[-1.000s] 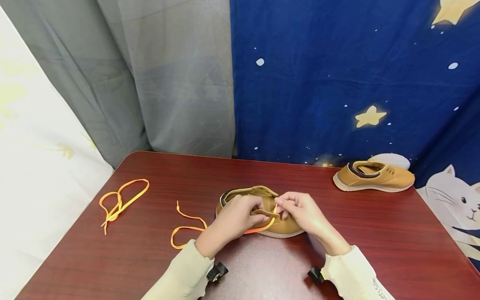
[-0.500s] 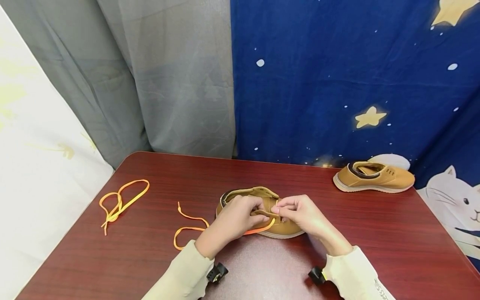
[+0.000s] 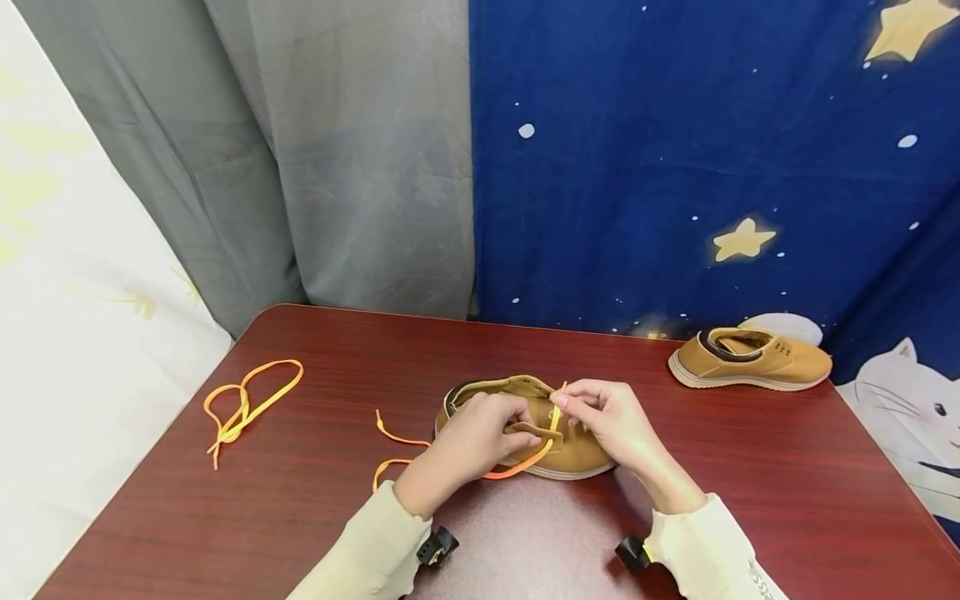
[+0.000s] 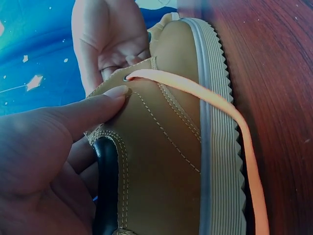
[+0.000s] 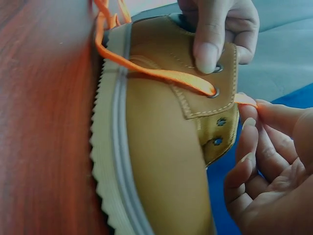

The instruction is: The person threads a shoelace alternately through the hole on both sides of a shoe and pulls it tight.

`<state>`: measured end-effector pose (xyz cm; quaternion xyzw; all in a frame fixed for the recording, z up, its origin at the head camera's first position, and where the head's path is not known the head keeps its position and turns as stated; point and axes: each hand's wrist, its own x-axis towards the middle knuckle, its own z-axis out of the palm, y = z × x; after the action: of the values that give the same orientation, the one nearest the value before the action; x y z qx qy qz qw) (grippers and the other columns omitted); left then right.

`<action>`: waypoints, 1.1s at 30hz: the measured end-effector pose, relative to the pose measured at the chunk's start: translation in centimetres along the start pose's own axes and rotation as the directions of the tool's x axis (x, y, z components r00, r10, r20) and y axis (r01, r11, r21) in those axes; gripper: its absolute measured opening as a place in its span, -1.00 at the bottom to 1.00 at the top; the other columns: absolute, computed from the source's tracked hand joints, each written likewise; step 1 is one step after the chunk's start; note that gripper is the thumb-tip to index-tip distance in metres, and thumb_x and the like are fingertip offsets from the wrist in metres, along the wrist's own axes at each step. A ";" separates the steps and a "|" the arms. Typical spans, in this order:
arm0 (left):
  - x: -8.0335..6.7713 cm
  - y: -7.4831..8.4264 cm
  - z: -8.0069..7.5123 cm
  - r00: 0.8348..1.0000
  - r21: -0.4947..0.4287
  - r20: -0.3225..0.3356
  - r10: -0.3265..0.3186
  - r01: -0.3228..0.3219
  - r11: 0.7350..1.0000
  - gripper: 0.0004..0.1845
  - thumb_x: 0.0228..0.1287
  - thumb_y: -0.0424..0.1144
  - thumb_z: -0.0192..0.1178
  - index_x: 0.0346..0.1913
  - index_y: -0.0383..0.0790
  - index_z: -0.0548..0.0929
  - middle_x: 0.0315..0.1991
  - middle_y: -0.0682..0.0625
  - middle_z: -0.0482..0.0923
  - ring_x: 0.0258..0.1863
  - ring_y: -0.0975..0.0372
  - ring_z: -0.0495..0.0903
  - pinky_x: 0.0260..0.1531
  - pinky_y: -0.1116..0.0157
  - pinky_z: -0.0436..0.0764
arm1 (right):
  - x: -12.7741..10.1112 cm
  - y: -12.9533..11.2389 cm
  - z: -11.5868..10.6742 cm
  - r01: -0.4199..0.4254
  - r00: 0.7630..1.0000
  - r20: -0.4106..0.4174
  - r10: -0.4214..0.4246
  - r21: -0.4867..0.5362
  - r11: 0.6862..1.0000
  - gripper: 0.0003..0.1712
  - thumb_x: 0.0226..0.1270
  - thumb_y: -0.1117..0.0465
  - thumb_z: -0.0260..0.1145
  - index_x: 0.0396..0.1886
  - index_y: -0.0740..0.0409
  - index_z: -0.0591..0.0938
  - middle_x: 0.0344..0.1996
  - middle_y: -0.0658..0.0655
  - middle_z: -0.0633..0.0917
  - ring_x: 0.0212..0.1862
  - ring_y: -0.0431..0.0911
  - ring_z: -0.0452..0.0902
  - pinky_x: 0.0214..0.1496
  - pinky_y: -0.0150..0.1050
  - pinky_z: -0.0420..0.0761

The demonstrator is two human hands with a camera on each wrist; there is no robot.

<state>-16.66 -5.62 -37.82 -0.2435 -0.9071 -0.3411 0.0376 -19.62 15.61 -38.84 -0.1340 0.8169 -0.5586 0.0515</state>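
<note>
Two tan shoes on the dark red table. Near shoe sits at the centre front, between both hands; second shoe sits far right at the back edge, well apart, untouched, no lace visible in it.

Two orange laces. One lace is threaded through a side eyelet of the near shoe; its long tail runs along the sole and loops out on the table to the left of the shoe. Spare lace lies loosely tangled near the left table edge, well apart from everything.

Left hand grips the near shoe by the collar and eyelet flap. In the left wrist view its thumb presses on the flap just beside the threaded eyelet; the other fingers curl inside the shoe opening.

Right hand pinches the short lace end where it exits the inner side of the eyelet, thumb and forefinger closed on it; remaining fingers loosely curled beside the flap.

Right wrist view counts four eyelets on that flap: one carries the lace, one sits partly under the left fingertip, two lower ones are open.

Behind the table: one grey curtain, one blue starry cloth.
</note>
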 end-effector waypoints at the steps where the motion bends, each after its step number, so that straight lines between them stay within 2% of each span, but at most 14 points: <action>1: 0.0 0.0 0.0 1.000 0.000 -0.001 -0.001 0.001 1.000 -0.76 0.13 -0.23 0.49 -0.53 -0.04 0.59 -0.62 0.24 0.43 -0.57 0.40 0.32 -0.55 0.45 0.32 | 0.1 -0.1 0.0 0.005 1.000 -0.011 -0.005 -0.003 1.000 -0.75 0.37 0.18 0.39 -0.18 0.32 0.75 -0.58 -0.02 0.68 -0.52 -0.22 0.51 -0.50 -0.36 0.46; 5: 0.1 0.1 0.0 1.000 0.001 -0.002 -0.001 0.001 1.000 -0.75 0.12 -0.22 0.50 -0.54 -0.04 0.59 -0.62 0.24 0.44 -0.57 0.39 0.32 -0.54 0.45 0.32 | 0.3 -0.9 -0.4 0.013 0.998 -0.058 -0.013 0.007 1.000 -0.74 0.37 0.20 0.39 -0.15 0.35 0.75 -0.57 -0.03 0.70 -0.51 -0.22 0.51 -0.45 -0.35 0.50; 10: 0.2 0.1 -0.1 1.000 0.001 -0.003 -0.004 0.004 1.000 -0.73 0.12 -0.22 0.50 -0.54 -0.03 0.57 -0.62 0.23 0.43 -0.57 0.38 0.32 -0.54 0.44 0.32 | 0.5 -2.2 -1.3 0.019 0.991 -0.130 -0.011 0.061 0.998 -0.66 0.40 0.18 0.37 -0.08 0.42 0.69 -0.52 -0.17 0.74 -0.45 -0.23 0.60 -0.36 -0.36 0.61; 13: 0.2 0.1 -0.2 1.000 -0.009 0.010 -0.015 0.015 1.000 -0.73 0.14 -0.20 0.49 -0.54 -0.02 0.57 -0.61 0.24 0.43 -0.57 0.40 0.31 -0.54 0.45 0.31 | 0.7 -3.1 -1.8 0.057 0.987 -0.156 -0.048 0.053 0.997 -0.67 0.42 0.15 0.35 -0.08 0.39 0.69 -0.47 -0.24 0.77 -0.38 -0.24 0.67 -0.29 -0.35 0.67; 18: 0.1 -0.1 -0.2 0.999 -0.020 0.022 -0.024 0.024 1.000 -0.75 0.15 -0.20 0.48 -0.52 -0.02 0.59 -0.59 0.23 0.47 -0.57 0.40 0.31 -0.55 0.46 0.31 | 1.0 -4.7 -2.4 0.148 0.979 -0.142 -0.144 0.021 0.989 -0.72 0.44 0.14 0.33 -0.13 0.32 0.71 -0.37 -0.19 0.83 -0.24 -0.24 0.76 -0.17 -0.31 0.72; 27: 0.0 0.1 -0.2 0.999 -0.018 0.018 -0.030 0.030 0.999 -0.79 0.17 -0.22 0.47 -0.50 -0.02 0.63 -0.58 0.21 0.51 -0.56 0.36 0.31 -0.55 0.42 0.30 | 1.8 -7.6 -3.3 0.247 0.949 -0.205 -0.240 0.012 0.969 -0.75 0.44 0.16 0.33 -0.13 0.30 0.71 -0.42 -0.25 0.81 -0.34 -0.24 0.76 -0.18 -0.37 0.71; 33: 0.1 0.1 -0.2 0.999 -0.017 0.018 -0.035 0.035 0.999 -0.79 0.16 -0.22 0.48 -0.50 -0.02 0.63 -0.56 0.20 0.54 -0.53 0.35 0.37 -0.50 0.42 0.35 | 1.9 -9.5 -4.1 0.283 0.934 -0.237 -0.269 0.029 0.959 -0.84 0.42 0.18 0.36 -0.18 0.19 0.74 -0.42 -0.18 0.82 -0.34 -0.21 0.78 -0.20 -0.40 0.71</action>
<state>-16.70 -5.65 -37.57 -0.2309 -0.9085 -0.3475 0.0217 -20.93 15.56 -28.40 -0.1800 0.7725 -0.5974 -0.1183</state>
